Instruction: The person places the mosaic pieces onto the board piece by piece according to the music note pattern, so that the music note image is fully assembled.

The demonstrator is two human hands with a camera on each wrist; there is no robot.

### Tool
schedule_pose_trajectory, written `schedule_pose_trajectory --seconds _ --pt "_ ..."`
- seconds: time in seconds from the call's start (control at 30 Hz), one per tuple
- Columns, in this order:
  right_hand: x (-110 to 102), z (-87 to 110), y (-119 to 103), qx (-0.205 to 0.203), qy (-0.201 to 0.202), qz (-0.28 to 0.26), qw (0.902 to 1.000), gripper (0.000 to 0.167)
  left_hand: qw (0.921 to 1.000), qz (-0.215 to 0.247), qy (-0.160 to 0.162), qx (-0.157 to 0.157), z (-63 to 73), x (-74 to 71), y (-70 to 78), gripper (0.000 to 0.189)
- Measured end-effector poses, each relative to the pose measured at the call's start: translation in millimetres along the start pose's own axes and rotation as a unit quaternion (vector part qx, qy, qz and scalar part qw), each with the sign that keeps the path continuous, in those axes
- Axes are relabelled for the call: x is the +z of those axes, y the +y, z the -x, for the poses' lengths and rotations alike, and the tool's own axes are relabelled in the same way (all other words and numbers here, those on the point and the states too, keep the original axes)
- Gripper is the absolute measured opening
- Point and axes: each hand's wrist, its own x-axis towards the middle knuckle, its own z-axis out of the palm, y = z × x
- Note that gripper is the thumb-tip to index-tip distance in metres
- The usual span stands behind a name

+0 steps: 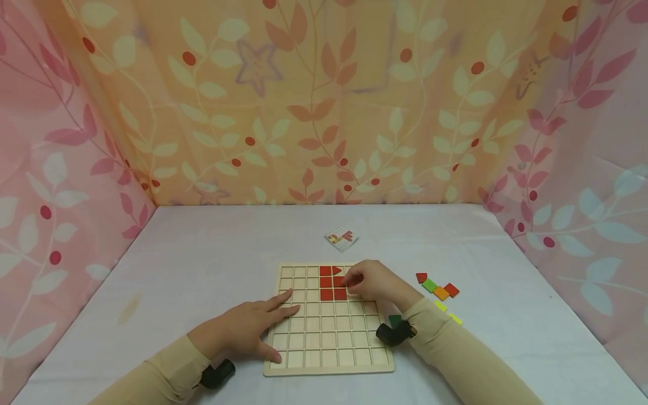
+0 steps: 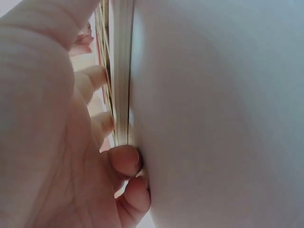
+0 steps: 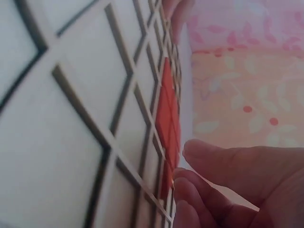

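Observation:
A square wooden grid board (image 1: 328,370) lies on the table. Red square tiles (image 1: 326,294) fill several cells near its far edge, and a pointed red tile (image 1: 336,270) sits beside the farthest one. My left hand (image 1: 243,326) rests on the board's left side with fingers spread; the left wrist view catches its fingers (image 2: 124,160) around the board's edge. Over the red tiles, my right hand (image 1: 372,281) has bent fingers, fingertips right at a red tile in the second row. In the right wrist view, its fingertips (image 3: 186,187) lie close against the red tiles (image 3: 167,118).
Right of the board lie loose tiles: a red rounded one (image 1: 422,278), a green one (image 1: 429,286), an orange one (image 1: 441,293), a red square (image 1: 451,289) and yellow ones (image 1: 440,306). A dark green tile (image 1: 395,320) lies by the right wrist. Beyond the board is a pattern card (image 1: 341,238).

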Motion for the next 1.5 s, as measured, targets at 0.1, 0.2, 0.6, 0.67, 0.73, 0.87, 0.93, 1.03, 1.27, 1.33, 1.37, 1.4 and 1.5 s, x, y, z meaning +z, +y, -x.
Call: schedule_pose_trajectory --seconds 0.1,0.2,0.6,0.67,0.73,0.87,0.93,1.03,1.27,1.33,1.37,1.4,1.5 --pt "-8.0 5.8 3.9 -0.01 0.011 -0.003 0.9999 0.009 1.0 -0.002 0.0 -0.001 0.4 -0.1 0.5 0.094" --pt "-18.5 12.3 10.3 -0.013 0.019 -0.01 0.9997 0.007 1.0 -0.002 -0.001 -0.003 0.3 -0.1 0.9 0.094" --pt "-63.1 42.9 62.9 0.07 0.064 -0.045 0.9944 0.013 1.0 -0.009 0.003 0.002 -0.1 0.6 0.3 0.094" --pt "-69.7 50.5 71.2 0.087 0.07 -0.051 0.9925 0.014 0.9999 -0.009 0.004 0.002 -0.1 0.9 0.0 0.094" --pt "-75.7 58.2 79.2 0.102 0.074 -0.055 0.9905 0.015 0.9999 -0.009 0.005 0.003 -0.1 1.1 -0.4 0.094" --pt "-85.3 73.7 94.7 0.13 0.077 -0.049 0.9873 0.018 0.9999 -0.011 0.004 0.003 -0.1 1.4 -0.6 0.094" --pt "-88.6 80.9 103.3 0.147 0.077 -0.038 0.9854 0.019 0.9999 -0.01 0.002 0.002 -0.2 1.5 -0.5 0.094" --pt "-92.2 90.6 117.8 0.172 0.075 -0.02 0.982 0.02 1.0 -0.007 0.0 0.0 -0.2 1.4 -0.5 0.094" --pt "-96.0 105.1 144.6 0.205 0.082 -0.013 0.9752 0.026 1.0 -0.003 0.0 -0.001 0.1 1.8 -1.1 0.094" --pt "-96.1 107.1 149.5 0.214 0.08 -0.014 0.9734 0.029 1.0 -0.004 0.002 0.003 0.1 1.7 -1.3 0.094" --pt "-95.8 107.8 151.4 0.219 0.079 -0.015 0.9725 0.031 1.0 -0.005 0.002 0.005 0.1 1.6 -1.4 0.094" --pt "-95.3 108.1 153.3 0.225 0.077 -0.018 0.9712 0.032 1.0 -0.006 0.003 0.007 0.2 1.4 -1.3 0.094" --pt "-92.9 108.1 158.4 0.235 0.075 -0.027 0.9687 0.036 0.9999 -0.008 0.002 0.01 0.4 1.0 -0.9 0.094"
